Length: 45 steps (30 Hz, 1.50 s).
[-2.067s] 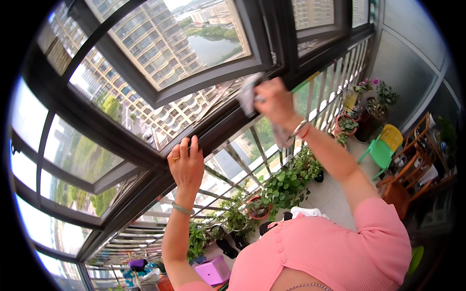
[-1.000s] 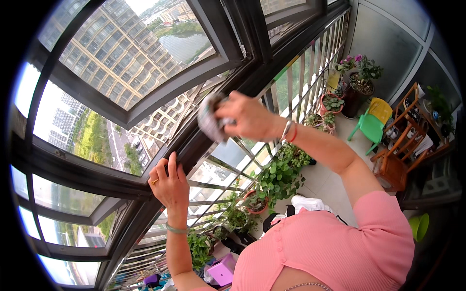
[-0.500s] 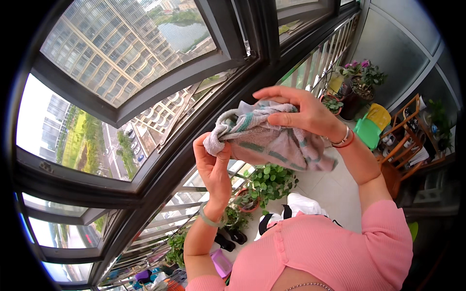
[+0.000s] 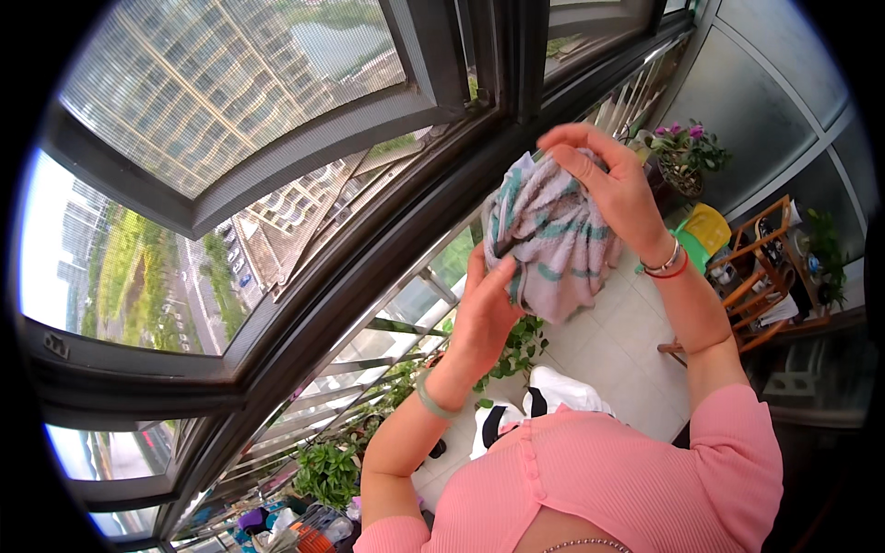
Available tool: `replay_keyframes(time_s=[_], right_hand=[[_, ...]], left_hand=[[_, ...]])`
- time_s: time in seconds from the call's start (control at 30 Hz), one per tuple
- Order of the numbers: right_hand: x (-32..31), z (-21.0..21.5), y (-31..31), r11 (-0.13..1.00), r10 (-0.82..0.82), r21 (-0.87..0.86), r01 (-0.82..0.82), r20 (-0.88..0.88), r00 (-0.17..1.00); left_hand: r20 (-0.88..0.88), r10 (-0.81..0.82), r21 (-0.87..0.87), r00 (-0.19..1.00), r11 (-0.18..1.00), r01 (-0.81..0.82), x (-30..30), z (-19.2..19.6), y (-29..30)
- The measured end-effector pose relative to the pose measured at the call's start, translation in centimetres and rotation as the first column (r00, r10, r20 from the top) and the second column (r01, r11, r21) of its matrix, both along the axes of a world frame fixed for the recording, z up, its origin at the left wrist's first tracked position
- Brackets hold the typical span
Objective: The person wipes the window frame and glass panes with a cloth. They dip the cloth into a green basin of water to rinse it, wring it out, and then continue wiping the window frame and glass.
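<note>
Bunched up between both hands is a pale grey-pink towel (image 4: 553, 244) with green stripes, held in the air beside the dark window frame. My left hand (image 4: 489, 309) grips its lower left side, thumb on the front and the other fingers partly hidden behind the cloth. At the towel's upper right, my right hand (image 4: 604, 180) holds the cloth, its thumb lying over the folds and its fingers curled round the top. A band circles my left wrist; a bracelet and a red cord are on the right one.
A window with a screened pane (image 4: 240, 83) fills the left, above metal railings (image 4: 369, 346). Potted plants (image 4: 327, 475) stand along the railing, and a flowering plant (image 4: 687, 152) at the far right. Near it are a yellow and green chair (image 4: 708, 229) and a wooden rack (image 4: 765, 267).
The towel and both hands have moved right, toward the frosted panels. The cloth is gathered into a rounder bunch, and my left hand has shifted from its knotted left end to its lower side.
</note>
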State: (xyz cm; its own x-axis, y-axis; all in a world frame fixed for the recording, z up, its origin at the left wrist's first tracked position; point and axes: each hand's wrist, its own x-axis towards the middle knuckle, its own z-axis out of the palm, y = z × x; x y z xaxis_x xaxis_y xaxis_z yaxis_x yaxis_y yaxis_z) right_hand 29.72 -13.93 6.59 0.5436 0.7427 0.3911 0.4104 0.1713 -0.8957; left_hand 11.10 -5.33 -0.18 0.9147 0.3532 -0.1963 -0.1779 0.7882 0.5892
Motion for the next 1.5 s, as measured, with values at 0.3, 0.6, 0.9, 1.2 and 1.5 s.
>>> replay_keyframes(time_s=[0.3, 0.6, 0.9, 1.2, 1.5], right_hand=[[-1.7, -0.4, -0.9, 0.991, 0.126, -0.016, -0.133, 0.435, 0.892], [-0.9, -0.9, 2.0, 0.963, -0.268, 0.195, 0.186, 0.633, 0.726], [3.9, -2.0, -0.6, 0.998, 0.053, -0.044, -0.048, 0.125, 0.991], [2.2, -2.2, 1.5, 0.977, -0.209, 0.054, 0.207, 0.041, 0.977], [2.9, -1.0, 5.1, 0.965, -0.184, 0.088, 0.247, 0.898, 0.400]], left_hand=[[-0.013, 0.320, 0.238, 0.947, 0.921, -0.308, 2.0, 0.6, 1.0], [0.089, -0.098, 0.310, 0.991, 0.949, 0.066, 3.2, 0.7, 1.7], [0.037, 0.005, 0.034, 0.999, 0.999, -0.006, 2.7, -2.7, 2.5], [-0.049, -0.209, -0.232, 0.977, 0.954, 0.192, 6.8, -4.6, -0.7], [0.157, -0.265, -0.360, 0.951, 0.882, 0.306, 8.8, -4.1, -0.6]])
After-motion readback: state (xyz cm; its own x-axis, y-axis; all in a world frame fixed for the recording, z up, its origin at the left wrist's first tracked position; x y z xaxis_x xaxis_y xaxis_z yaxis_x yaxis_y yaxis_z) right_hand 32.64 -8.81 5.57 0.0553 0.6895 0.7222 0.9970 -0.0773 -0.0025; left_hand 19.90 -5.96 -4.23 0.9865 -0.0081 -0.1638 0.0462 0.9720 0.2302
